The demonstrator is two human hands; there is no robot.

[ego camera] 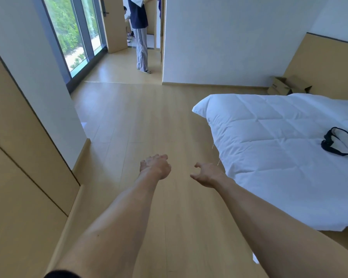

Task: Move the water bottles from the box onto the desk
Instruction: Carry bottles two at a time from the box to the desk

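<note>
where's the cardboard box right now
In the head view the open cardboard box sits on the floor at the far right, against the tan wall panel, just beyond the bed.

Single head-worn wide-angle view, standing height, pitched forward and down. Both bare forearms reach out from bottom edge over wood floor [149, 121]. Bed [279, 137] near right, window [68, 31] far left. Frame edges bowed by lens. No second view.

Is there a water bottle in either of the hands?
No, the left hand and right hand both hang loosely curled over the bare wooden floor, holding nothing.
</note>
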